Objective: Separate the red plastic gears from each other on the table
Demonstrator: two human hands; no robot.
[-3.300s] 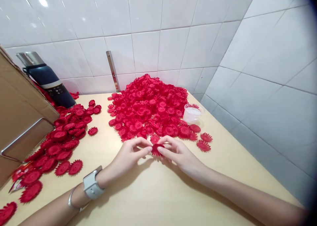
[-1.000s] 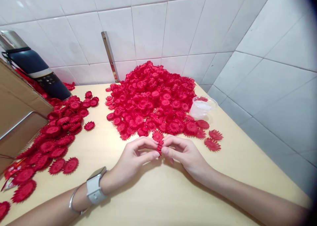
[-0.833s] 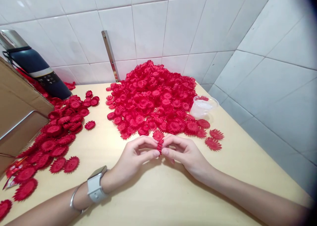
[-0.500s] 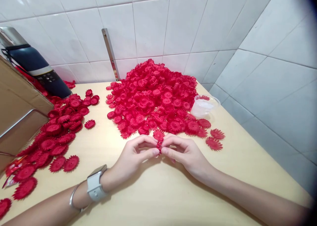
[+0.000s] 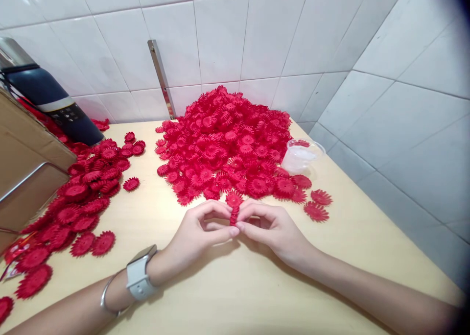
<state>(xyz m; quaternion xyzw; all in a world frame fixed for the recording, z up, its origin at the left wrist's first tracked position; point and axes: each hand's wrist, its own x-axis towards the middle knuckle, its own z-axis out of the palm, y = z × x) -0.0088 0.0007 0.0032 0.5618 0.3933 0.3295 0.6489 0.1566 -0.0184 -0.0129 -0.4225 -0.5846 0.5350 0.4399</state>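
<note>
Between my two hands, a red toothed fabric disc (image 5: 234, 215) stands nearly edge-on, just above the table. My left hand (image 5: 210, 223) pinches it from the left with thumb and fingers. From the other side my right hand (image 5: 265, 225) grips the same disc, thumb tip close to the left thumb. Parts of the disc are covered by the fingertips. Right behind it lies another red disc (image 5: 234, 198), at the front of a big heap of such discs (image 5: 223, 139).
A clear plastic cup (image 5: 301, 158) stands right of the heap. More red discs (image 5: 84, 193) spread along the left, beside a cardboard box (image 5: 29, 154) and a dark blue bottle (image 5: 55, 97). A metal strip (image 5: 160, 78) leans on the tiled wall (image 5: 220, 36).
The pinched disc shows more of its edge, and my thumbs have slid slightly lower on it. Otherwise the view has only shifted a little.
</note>
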